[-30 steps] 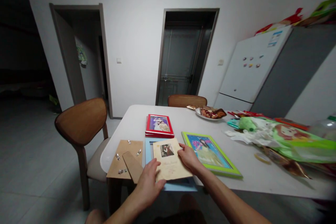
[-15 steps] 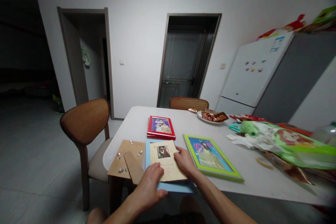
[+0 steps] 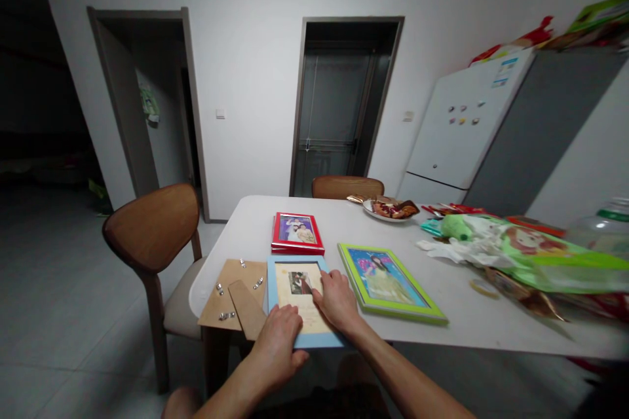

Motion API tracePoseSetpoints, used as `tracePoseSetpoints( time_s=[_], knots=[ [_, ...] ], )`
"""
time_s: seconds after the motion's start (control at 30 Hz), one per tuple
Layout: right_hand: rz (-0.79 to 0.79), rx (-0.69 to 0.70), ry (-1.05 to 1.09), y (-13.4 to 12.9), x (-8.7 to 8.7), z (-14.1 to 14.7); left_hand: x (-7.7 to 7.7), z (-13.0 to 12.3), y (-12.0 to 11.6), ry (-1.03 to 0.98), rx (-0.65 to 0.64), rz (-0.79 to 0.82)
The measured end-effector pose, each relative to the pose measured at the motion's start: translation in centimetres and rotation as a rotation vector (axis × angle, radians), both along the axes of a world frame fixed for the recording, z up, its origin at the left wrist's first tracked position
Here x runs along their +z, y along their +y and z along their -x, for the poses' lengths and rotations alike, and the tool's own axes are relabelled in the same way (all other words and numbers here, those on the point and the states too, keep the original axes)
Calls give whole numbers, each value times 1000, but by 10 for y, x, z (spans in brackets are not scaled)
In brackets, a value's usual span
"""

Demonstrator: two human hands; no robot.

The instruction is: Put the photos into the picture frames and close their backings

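A light blue frame lies at the table's near edge, with a cream printed sheet inside its border. My left hand rests over the frame's lower left part, fingers on the sheet, thumb apart, gripping nothing. On the sheet's right side lies my right hand, its fingertips pressing the paper near the small dark photo. Left of the frame is a brown backing board with a stand flap and several metal clips.
Red frames are stacked behind the blue one. A green frame lies right of it. Farther right are a plate of food, a green plastic bag and tissues. A wooden chair stands left.
The cream sheet, earlier lying askew over the blue frame, now sits down within its border. My right hand has moved slightly inward onto the sheet. The view has shifted a little.
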State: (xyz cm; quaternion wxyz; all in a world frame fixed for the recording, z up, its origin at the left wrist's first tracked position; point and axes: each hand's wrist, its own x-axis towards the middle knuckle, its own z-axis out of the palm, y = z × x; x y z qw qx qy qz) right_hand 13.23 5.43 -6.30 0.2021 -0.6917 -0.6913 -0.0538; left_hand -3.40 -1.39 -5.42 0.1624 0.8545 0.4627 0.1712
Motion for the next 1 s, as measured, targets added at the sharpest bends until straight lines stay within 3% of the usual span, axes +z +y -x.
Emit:
tracePoseSetpoints(
  time_s=[0.13,0.2,0.33,0.4,0.5,0.6,0.7,0.87,1.0],
  knots=[
    [-25,52,70,-2,11,10,1,31,-4,-36,-5,-8],
    [-19,172,129,-8,18,27,0,59,-1,-3,92,-28],
    [107,468,157,-25,25,80,-11,111,11,120,426,-81],
    [130,532,102,-32,24,106,-18,127,17,129,481,-120],
    [129,551,40,-36,21,131,-21,137,23,91,461,-163],
    [140,553,140,-33,24,131,-10,136,24,38,437,-198],
    [155,594,291,-33,38,108,9,122,19,-5,384,-247],
    [146,663,399,-49,63,53,34,77,1,-63,273,-234],
    [197,606,385,-60,63,10,36,39,-4,-102,188,-169]
  ],
)
